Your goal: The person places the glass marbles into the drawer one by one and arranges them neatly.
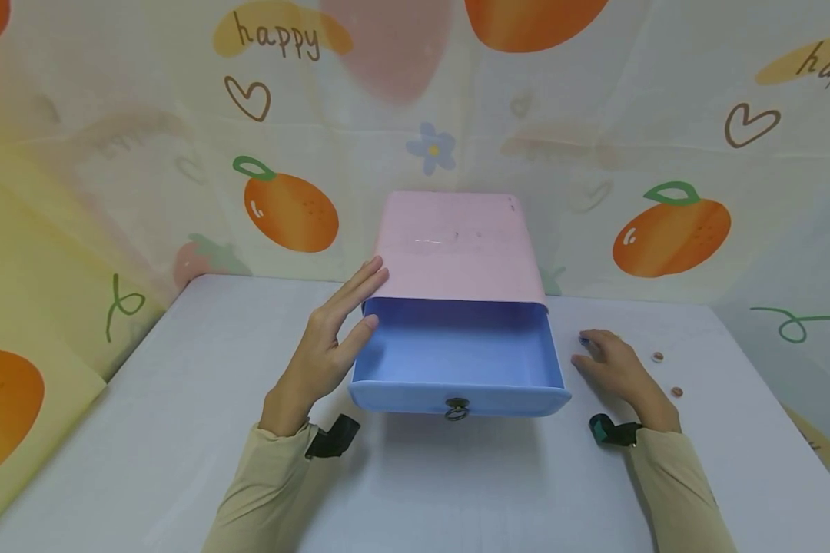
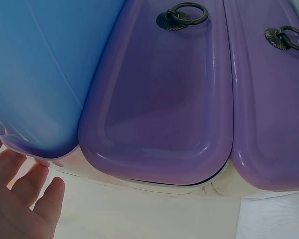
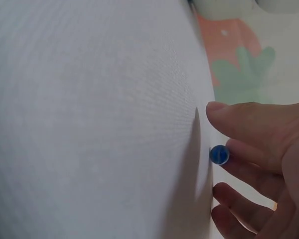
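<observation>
A small cabinet with a pink top point(image 1: 462, 246) stands at the back of the table. Its blue upper drawer point(image 1: 456, 346) is pulled out, with bare inner floor showing and a ring pull point(image 1: 457, 408) on the front. My left hand point(image 1: 321, 349) rests against the cabinet's left side near the drawer's edge, fingers extended; the left wrist view shows fingertips at the casing's rim. To the right of the drawer, my right hand point(image 1: 612, 369) is low over the table. A small round blue piece point(image 3: 220, 155) lies against its fingers, with the thumb held apart from it.
Two small brownish round pieces, one farther back point(image 1: 657, 356) and one nearer point(image 1: 676, 392), lie right of my right hand. Below the blue drawer, two purple drawers point(image 2: 159, 94) with ring pulls are closed. A patterned cloth point(image 1: 429, 92) hangs behind the white table point(image 1: 145, 430).
</observation>
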Demonstrator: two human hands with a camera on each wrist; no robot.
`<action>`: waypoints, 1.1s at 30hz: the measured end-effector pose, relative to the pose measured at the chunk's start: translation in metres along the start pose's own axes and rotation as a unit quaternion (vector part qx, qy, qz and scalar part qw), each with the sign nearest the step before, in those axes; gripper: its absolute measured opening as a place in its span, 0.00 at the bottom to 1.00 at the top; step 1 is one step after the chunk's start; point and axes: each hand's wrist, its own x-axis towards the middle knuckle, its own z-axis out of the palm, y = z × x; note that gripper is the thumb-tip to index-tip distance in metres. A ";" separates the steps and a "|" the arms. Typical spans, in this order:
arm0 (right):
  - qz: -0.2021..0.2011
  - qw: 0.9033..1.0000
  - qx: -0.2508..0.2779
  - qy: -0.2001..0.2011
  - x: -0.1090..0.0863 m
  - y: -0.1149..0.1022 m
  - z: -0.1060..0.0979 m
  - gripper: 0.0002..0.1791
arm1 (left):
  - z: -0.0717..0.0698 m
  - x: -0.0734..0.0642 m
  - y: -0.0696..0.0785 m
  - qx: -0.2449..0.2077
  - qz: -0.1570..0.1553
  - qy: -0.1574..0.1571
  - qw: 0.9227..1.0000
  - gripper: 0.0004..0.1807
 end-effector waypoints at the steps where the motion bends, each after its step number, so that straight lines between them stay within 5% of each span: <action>1: -0.005 1.000 0.001 0.003 -0.001 0.000 0.000 0.31 | 0.000 0.000 0.000 -0.001 0.000 0.000 1.000 0.29; 33: -0.072 0.996 -0.022 0.050 -0.002 0.007 -0.001 0.14 | 0.000 0.000 0.001 0.000 -0.001 -0.002 1.000 0.29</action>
